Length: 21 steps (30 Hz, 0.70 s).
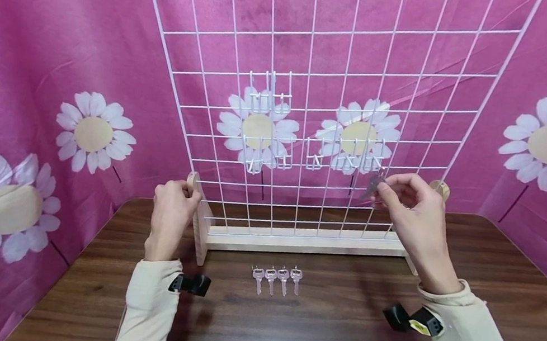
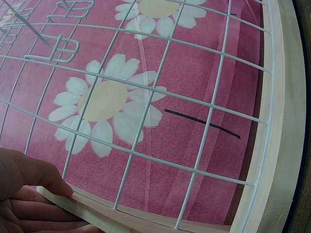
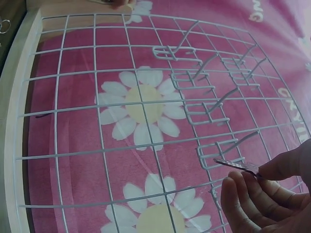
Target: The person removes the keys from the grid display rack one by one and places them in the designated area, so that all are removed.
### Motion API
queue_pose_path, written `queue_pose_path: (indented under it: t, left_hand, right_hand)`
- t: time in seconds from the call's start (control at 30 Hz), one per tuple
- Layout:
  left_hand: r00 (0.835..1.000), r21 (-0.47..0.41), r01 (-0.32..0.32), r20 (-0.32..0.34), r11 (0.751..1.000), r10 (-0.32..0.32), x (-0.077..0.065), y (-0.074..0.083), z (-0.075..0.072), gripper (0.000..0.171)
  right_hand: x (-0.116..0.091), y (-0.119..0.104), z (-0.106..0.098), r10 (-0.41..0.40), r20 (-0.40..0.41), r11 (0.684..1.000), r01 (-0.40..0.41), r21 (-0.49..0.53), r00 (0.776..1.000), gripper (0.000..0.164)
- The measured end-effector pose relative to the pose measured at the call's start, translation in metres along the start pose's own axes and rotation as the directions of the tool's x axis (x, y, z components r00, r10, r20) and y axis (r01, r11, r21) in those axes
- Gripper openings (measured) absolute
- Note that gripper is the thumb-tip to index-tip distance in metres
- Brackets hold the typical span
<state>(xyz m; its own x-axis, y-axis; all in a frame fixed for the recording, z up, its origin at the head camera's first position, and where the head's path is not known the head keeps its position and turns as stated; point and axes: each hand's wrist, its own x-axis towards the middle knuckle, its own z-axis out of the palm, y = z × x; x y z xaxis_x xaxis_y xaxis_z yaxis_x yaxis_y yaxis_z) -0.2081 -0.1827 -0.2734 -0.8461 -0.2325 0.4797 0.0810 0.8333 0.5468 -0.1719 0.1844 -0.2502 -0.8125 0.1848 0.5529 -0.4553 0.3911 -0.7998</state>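
Note:
My right hand [image 1: 417, 220] pinches a silver key [image 1: 373, 186] between thumb and fingers, just below the rightmost white wire hook [image 1: 373, 162] on the grid. In the right wrist view, the key [image 3: 238, 166] points away from the fingertips and overlaps the base of that hook [image 3: 243, 141]. At the other end, my left hand [image 1: 171, 209] grips the top of the wooden side post [image 1: 201, 230]; its thumb and curled fingers [image 2: 39, 174] hold it in the left wrist view. The white wire grid [image 1: 306, 107] stands upright between both hands.
Several keys [image 1: 283, 276] with small rings lie in a row on the brown wooden table [image 1: 316, 327]. Other white hooks [image 1: 254, 160] hang on the grid at two heights. A wooden base bar [image 1: 295, 243] runs beneath. Behind is a pink cloth [image 1: 106, 33] with daisies.

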Motion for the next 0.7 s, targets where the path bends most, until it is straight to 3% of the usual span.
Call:
queue_pose_path:
  t: [0.2, 0.37, 0.57, 0.7]
  left_hand:
    - [1.0, -0.002, -0.009, 0.002, 1.0, 0.009, 0.0, 0.001, -0.002, 0.015]
    - [1.0, -0.004, -0.006, -0.003, 1.0, 0.006, 0.001, 0.001, 0.0, 0.015]
    - [1.0, -0.004, -0.009, -0.006, 1.0, 0.009, 0.002, 0.0, 0.001, 0.015]
    - [1.0, -0.004, -0.006, -0.006, 1.0, 0.006, 0.001, -0.001, 0.001, 0.015]
  right_hand:
    - [-0.002, 0.0, -0.003, -0.024, -0.017, 0.999, 0.024, -0.035, 1.0, 0.016]
    - [-0.006, 0.001, -0.005, -0.053, 0.018, 0.997, 0.054, -0.046, 0.998, 0.015]
    - [-0.011, 0.011, 0.0, -0.046, 0.134, 0.994, 0.059, -0.094, 0.99, 0.01]
    - [-0.017, 0.026, 0.011, 0.009, 0.272, 0.995, 0.017, -0.093, 0.962, 0.009]
